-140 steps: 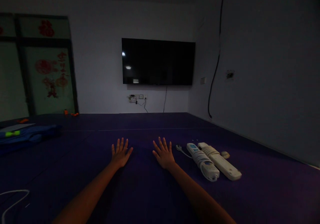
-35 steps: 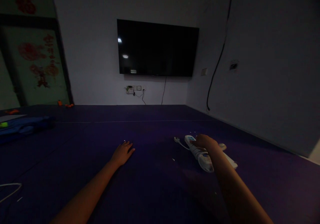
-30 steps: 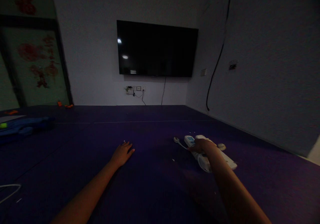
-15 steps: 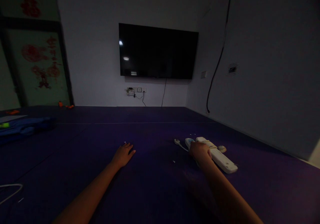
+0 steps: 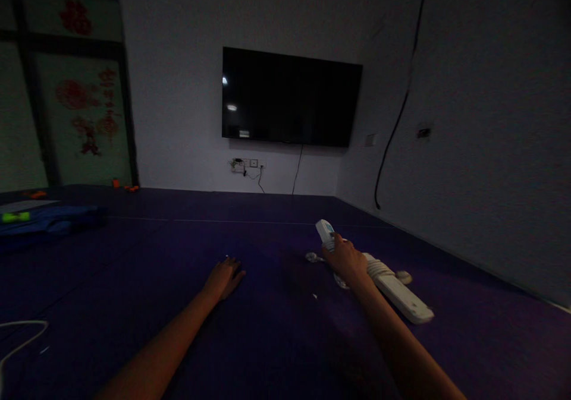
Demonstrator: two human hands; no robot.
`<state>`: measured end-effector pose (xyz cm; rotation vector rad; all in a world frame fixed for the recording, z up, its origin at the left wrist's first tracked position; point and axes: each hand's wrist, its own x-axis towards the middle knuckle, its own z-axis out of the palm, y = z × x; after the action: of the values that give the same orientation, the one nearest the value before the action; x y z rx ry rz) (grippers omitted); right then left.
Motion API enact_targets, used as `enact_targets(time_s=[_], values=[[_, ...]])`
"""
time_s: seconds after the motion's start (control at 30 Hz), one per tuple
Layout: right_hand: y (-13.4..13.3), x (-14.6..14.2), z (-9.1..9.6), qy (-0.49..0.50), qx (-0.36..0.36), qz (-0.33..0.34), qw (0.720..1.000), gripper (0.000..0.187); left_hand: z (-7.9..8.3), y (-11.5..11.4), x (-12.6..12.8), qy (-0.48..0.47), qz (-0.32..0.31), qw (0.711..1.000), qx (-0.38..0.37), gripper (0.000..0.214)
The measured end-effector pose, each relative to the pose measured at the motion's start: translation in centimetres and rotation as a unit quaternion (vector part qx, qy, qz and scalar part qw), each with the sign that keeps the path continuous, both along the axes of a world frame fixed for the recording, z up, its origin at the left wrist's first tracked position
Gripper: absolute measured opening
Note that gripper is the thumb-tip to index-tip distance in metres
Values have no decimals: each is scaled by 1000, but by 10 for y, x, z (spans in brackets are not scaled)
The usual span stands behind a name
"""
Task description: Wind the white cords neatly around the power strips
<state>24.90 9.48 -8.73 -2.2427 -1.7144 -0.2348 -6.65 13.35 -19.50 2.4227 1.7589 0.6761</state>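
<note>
My left hand [image 5: 224,278] lies on the dark purple surface [image 5: 267,340], fingers loosely spread and holding nothing. A tiny white bit [image 5: 226,256] is just beyond its fingertips. My right hand [image 5: 348,261] is wrapped round a white power strip [image 5: 325,230] with cord wound about it; its far end is tilted up and my hand hides much of the rest. The white plug [image 5: 313,257] of a cord shows left of this hand. Close on the right lies a second white power strip [image 5: 405,296], its cord wound round the far end, with another plug [image 5: 404,277] beside it.
Blue cloth [image 5: 57,219] lies at far left, and a white cable [image 5: 27,324] at near left. A white scrap [image 5: 314,296] sits between my hands. A television [image 5: 289,97] hangs on the far wall; a black cable [image 5: 392,126] runs down the right wall.
My right hand has lifted the far end of the power strip, which now tilts up beside the other one. My left hand has stayed on the surface. The view has shifted slightly left.
</note>
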Motion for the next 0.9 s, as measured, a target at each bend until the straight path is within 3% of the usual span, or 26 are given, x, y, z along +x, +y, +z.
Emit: enact_targets(time_s=[0.2, 0.37, 0.6, 0.63, 0.73, 0.77, 0.9], values=[[-4, -45, 6, 75, 107, 105, 986, 56, 9, -8, 5, -138, -35, 990, -5, 52], [-3, -89, -11, 161, 123, 172, 964, 58, 22, -20, 30, -333, -85, 938, -38, 61], [-8, -142, -37, 241, 105, 262, 928, 54, 13, -41, 67, -540, -169, 808, -167, 74], [-8, -147, -41, 251, 94, 269, 925, 55, 10, -41, 67, -571, -176, 779, -190, 73], [-9, -158, -52, 311, 103, 290, 899, 54, 2, -38, 59, -710, -180, 627, -265, 67], [-8, -161, -57, 338, 113, 302, 884, 54, 1, -37, 55, -728, -178, 603, -273, 66], [-9, -171, -74, 437, 127, 350, 818, 48, 8, -42, 43, -758, -139, 554, -314, 60]])
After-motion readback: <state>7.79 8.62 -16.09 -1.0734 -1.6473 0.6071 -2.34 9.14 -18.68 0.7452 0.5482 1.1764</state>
